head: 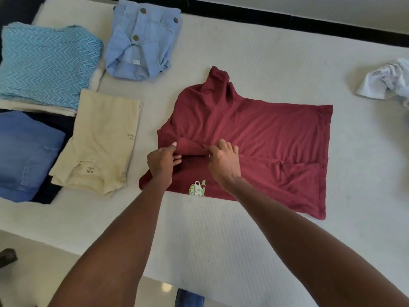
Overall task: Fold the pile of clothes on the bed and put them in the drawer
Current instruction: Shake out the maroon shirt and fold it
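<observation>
Two pinches hold the maroon shirt (254, 134): my left hand (161, 162) and right hand (223, 160) grasp its sleeve fold; uneven pulling could skew it toward nine o'clock.

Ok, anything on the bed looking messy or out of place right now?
One thing: the white garment at the far right edge lies crumpled and unfolded, apart from the folded stacks on the left. The maroon shirt is only mid-fold, with both hands pinching its edge. Nothing looks damaged.
</observation>
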Available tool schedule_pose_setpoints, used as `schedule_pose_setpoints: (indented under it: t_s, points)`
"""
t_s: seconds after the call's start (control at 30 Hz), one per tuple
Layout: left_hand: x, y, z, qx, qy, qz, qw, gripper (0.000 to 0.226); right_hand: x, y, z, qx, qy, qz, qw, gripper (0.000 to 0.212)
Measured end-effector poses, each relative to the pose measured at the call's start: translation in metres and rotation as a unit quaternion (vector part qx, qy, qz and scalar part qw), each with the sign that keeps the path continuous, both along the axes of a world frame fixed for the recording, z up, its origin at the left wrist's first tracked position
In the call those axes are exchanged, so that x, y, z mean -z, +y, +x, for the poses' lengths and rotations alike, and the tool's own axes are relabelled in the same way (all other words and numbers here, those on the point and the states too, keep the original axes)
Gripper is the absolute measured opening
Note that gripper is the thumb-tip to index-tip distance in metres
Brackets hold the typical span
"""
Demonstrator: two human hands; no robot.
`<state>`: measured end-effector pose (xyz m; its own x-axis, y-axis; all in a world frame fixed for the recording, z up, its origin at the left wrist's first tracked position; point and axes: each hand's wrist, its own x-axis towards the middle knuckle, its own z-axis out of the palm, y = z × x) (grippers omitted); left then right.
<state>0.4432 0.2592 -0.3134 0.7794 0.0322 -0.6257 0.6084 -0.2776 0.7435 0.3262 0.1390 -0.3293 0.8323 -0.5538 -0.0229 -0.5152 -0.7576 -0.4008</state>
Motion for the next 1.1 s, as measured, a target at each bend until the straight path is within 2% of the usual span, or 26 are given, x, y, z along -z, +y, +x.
schedule_pose_setpoints:
  t_s: [0.07, 0.17, 0.27, 0.33, 0.4, 0.47, 0.53, 0.57, 0.6, 0.7, 0.77, 0.8, 0.87, 0.93, 1.03, 1.1]
  points:
    - [-0.003, 0.002, 0.0, 0.006, 0.015, -0.041, 0.999, 0.002, 0.005, -0.004, -0.011, -0.031, -0.074, -0.047, 0.996, 0.021]
    - [-0.002, 0.006, -0.006, -0.017, 0.034, -0.06, 0.997, 0.016, 0.008, -0.002, -0.035, -0.188, -0.132, -0.1, 0.968, 0.025]
    - [0.005, 0.015, -0.015, -0.006, 0.029, -0.009, 1.0, 0.035, 0.016, 0.002, -0.063, -0.322, -0.107, -0.14, 0.93, 0.016]
    - [0.007, 0.02, -0.02, 0.0, 0.019, 0.018, 1.0, 0.042, 0.02, 0.003, -0.074, -0.336, -0.07, -0.143, 0.928, 0.01]
    - [0.005, 0.023, -0.022, -0.025, 0.02, 0.008, 0.999, 0.034, 0.019, 0.01, -0.073, -0.253, -0.065, -0.1, 0.96, 0.014]
    - [0.001, 0.024, -0.023, -0.061, 0.042, -0.035, 0.997, 0.02, 0.004, 0.023, -0.06, -0.068, -0.064, 0.005, 0.996, 0.012]
    - [0.003, 0.023, -0.022, -0.04, 0.044, -0.033, 0.998, 0.039, -0.01, 0.028, -0.042, 0.14, -0.049, 0.144, 0.978, 0.024]
    - [0.003, 0.022, -0.021, -0.004, 0.028, -0.005, 1.0, 0.045, -0.013, 0.028, -0.033, 0.199, -0.037, 0.19, 0.961, 0.028]
    - [0.003, 0.02, -0.02, 0.032, 0.006, 0.025, 0.999, 0.047, -0.014, 0.028, -0.027, 0.215, -0.021, 0.197, 0.956, 0.031]
    - [0.003, 0.016, -0.016, 0.118, -0.034, 0.045, 0.991, 0.026, -0.009, 0.036, -0.016, 0.136, 0.023, 0.073, 0.988, 0.037]
    - [0.005, 0.015, -0.014, 0.146, -0.027, 0.032, 0.988, 0.008, -0.002, 0.036, -0.012, 0.099, 0.041, 0.033, 0.994, 0.023]
    - [0.008, 0.016, -0.013, 0.146, -0.023, 0.033, 0.988, 0.017, 0.001, 0.034, -0.012, 0.098, 0.04, 0.027, 0.994, 0.014]
    - [0.01, 0.02, -0.014, 0.127, -0.016, 0.034, 0.991, 0.027, 0.005, 0.031, -0.016, 0.121, 0.016, 0.025, 0.992, 0.011]
    - [0.012, 0.027, -0.015, 0.082, 0.002, 0.021, 0.996, 0.026, 0.006, 0.031, -0.026, 0.14, -0.022, 0.03, 0.989, 0.009]
    - [0.011, 0.036, -0.018, 0.008, 0.053, -0.024, 0.998, 0.037, 0.003, 0.047, -0.043, 0.167, -0.029, 0.087, 0.982, 0.009]
    - [0.014, 0.039, -0.018, 0.022, 0.033, -0.003, 0.999, 0.034, 0.001, 0.058, -0.051, 0.241, -0.014, 0.15, 0.959, 0.008]
